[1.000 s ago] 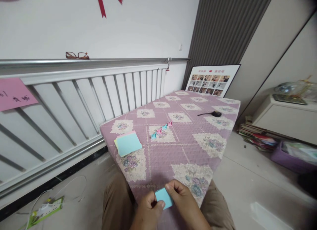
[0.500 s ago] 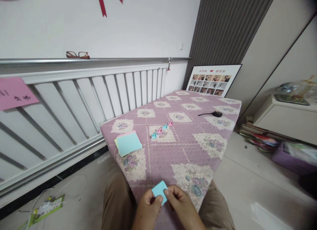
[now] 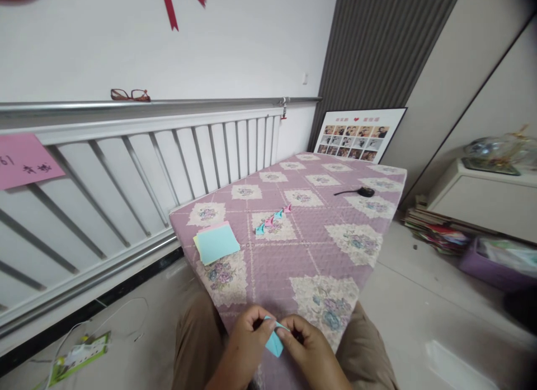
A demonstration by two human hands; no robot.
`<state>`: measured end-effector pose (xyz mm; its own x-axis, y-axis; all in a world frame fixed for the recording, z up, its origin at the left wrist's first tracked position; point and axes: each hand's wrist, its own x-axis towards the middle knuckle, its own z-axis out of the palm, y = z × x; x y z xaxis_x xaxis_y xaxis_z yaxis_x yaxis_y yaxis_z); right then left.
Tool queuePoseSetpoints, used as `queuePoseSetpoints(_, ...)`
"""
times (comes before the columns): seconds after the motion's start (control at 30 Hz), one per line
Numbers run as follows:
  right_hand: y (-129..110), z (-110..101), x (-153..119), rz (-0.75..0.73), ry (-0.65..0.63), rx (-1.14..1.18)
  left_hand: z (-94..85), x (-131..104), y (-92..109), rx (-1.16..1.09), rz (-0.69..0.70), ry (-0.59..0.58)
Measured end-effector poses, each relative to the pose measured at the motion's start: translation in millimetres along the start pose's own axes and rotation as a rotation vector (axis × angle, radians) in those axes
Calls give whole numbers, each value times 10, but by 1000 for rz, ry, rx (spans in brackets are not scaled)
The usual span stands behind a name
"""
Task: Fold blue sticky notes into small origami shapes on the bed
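A small folded piece of light blue paper [image 3: 274, 343] is pinched between both hands at the near edge of the table. My left hand [image 3: 250, 339] grips its upper left part with thumb and fingers. On the right side of the paper, my right hand [image 3: 305, 342] closes thumb and fingers on it. Farther up the cloth, several small folded paper pieces, pink and blue [image 3: 260, 229], lie in a slanting row. Left of them rests a stack of square paper sheets [image 3: 218, 244], blue on top, with pink and yellow edges showing.
A patterned pink cloth [image 3: 281, 267] covers the table. A black object with a thin strap [image 3: 366, 192] lies at its far right. Beyond the left edge runs a white radiator [image 3: 188, 155], with glasses [image 3: 130, 95] on the pipe above. A photo board [image 3: 361, 135] leans behind.
The blue paper has been turned, its lower tip now pointing down between my hands. My left hand has moved up slightly and its fingers now cover the paper's upper left part.
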<state>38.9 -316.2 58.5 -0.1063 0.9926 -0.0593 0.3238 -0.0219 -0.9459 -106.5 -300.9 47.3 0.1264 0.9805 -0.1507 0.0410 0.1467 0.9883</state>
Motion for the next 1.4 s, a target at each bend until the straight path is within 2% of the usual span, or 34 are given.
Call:
queuePoseSetpoints(0.13,22,-25,-26,52,-9,160,-14,-24,-30,-61,-5,43)
queuePoseSetpoints(0.37,-50,-10,-64,64,46,263,-61,-65,-51,-141,8,48)
queuePoseSetpoints(0.63,-115,-12,-125,1,107,246,23,-116,-98,-268,53,134)
queuePoseSetpoints(0.83,-202,-37,-142,4,75,287,55,-152,-100,-437,5,83)
queuePoseSetpoints(1.13,-175,-5,-150,12,110,312,70,-149,-102,-453,-41,101)
queuePoseSetpoints(1.4,-75,68,-129,34,50,321,44,-143,-80,-451,-20,106)
